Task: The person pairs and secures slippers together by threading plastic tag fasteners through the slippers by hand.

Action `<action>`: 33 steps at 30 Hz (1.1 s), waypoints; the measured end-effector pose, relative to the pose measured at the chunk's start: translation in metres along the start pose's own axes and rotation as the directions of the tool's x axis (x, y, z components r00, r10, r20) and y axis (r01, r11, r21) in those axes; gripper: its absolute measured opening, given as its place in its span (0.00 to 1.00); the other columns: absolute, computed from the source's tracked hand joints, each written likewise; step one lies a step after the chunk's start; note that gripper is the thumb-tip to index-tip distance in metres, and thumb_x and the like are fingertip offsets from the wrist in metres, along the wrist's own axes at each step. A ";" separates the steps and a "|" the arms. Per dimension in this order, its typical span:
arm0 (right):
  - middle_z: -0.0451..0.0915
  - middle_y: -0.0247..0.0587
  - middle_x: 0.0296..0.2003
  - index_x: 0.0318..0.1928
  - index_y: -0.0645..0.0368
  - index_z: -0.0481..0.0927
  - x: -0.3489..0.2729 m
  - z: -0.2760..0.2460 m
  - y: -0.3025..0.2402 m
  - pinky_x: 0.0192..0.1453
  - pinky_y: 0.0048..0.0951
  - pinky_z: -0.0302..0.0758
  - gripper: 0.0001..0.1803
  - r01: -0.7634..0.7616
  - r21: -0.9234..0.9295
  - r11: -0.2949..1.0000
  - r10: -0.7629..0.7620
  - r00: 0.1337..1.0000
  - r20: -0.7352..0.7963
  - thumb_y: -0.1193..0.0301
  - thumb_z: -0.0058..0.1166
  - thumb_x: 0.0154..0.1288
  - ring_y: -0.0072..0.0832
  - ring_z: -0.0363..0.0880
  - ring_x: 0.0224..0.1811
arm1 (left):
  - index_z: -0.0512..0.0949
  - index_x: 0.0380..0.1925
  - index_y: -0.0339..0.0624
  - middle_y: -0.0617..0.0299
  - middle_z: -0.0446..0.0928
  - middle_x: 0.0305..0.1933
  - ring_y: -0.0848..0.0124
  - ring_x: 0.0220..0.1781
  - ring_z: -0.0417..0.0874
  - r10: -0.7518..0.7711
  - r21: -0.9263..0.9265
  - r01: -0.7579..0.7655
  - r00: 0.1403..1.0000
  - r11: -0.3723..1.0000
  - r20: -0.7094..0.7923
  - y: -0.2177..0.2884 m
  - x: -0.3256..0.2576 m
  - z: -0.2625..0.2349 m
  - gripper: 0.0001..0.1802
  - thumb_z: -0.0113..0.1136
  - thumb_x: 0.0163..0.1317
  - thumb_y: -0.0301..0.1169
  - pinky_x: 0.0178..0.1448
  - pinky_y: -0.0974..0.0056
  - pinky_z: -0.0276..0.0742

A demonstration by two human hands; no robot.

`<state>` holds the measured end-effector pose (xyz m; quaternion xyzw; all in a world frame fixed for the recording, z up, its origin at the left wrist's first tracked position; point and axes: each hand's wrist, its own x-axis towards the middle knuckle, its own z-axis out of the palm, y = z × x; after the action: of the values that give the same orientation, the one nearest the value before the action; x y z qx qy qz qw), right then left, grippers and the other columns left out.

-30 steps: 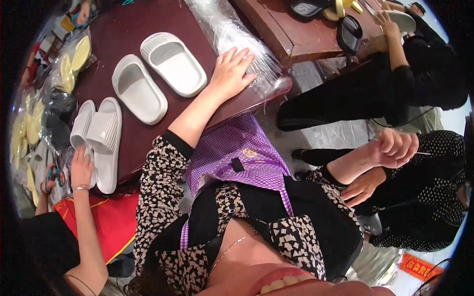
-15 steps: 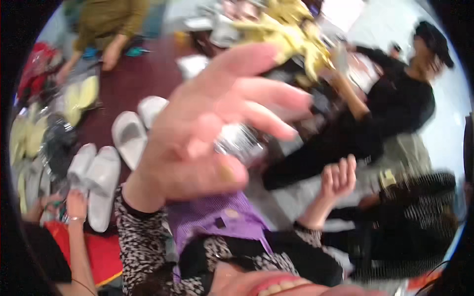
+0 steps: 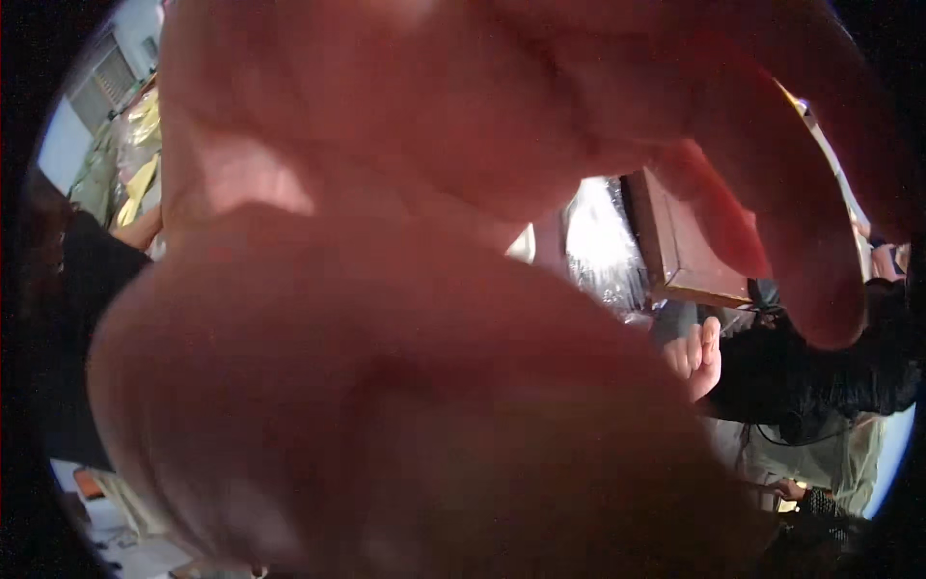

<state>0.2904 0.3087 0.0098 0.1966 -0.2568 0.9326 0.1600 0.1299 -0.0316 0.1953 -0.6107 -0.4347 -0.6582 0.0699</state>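
Hand (image 3: 415, 318) — blurred, pressed close to the lens — fills nearly the whole view; whether it grips anything cannot be told. Right of it, through a gap, a brown table edge (image 3: 690, 261) and another raised hand (image 3: 696, 355), fingers loosely spread, holding nothing.

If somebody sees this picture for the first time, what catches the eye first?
A huge blurred hand right at the lens fills nearly the whole picture. Through a gap at the right show a brown table corner, shiny plastic wrap beside it, and below them a smaller raised hand.
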 end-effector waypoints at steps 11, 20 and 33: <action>0.58 0.28 0.19 0.40 0.61 0.69 0.048 0.032 0.038 0.15 0.19 0.52 0.08 -0.048 0.040 0.998 0.053 0.989 -0.135 0.71 0.37 0.72 0.15 0.51 0.12 | 0.69 0.55 0.32 0.49 0.74 0.50 0.71 0.30 0.78 -0.385 -0.156 0.357 0.896 0.921 -0.220 -0.046 -0.040 0.058 0.21 0.48 0.60 0.25 0.35 0.71 0.76; 0.59 0.28 0.20 0.43 0.59 0.70 0.082 0.069 0.029 0.16 0.18 0.53 0.08 0.089 -0.095 0.991 -0.081 0.994 0.079 0.69 0.42 0.70 0.15 0.54 0.14 | 0.76 0.40 0.31 0.63 0.78 0.32 0.79 0.25 0.74 -0.889 -0.367 0.864 0.427 0.346 0.166 -0.098 -0.102 0.135 0.10 0.48 0.61 0.22 0.30 0.75 0.71; 0.67 0.33 0.22 0.42 0.61 0.72 0.075 0.027 0.010 0.22 0.21 0.61 0.06 0.244 -0.648 0.721 -0.435 0.888 -0.149 0.74 0.46 0.66 0.19 0.62 0.17 | 0.77 0.32 0.35 0.55 0.75 0.26 0.59 0.26 0.74 -0.294 0.865 0.146 0.956 0.480 0.002 -0.038 -0.123 0.094 0.10 0.61 0.47 0.18 0.31 0.60 0.69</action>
<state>0.2294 0.3007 0.0610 0.0385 -0.4775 0.7703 0.4208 0.2059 -0.0005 0.0587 -0.4825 -0.7808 -0.3128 0.2444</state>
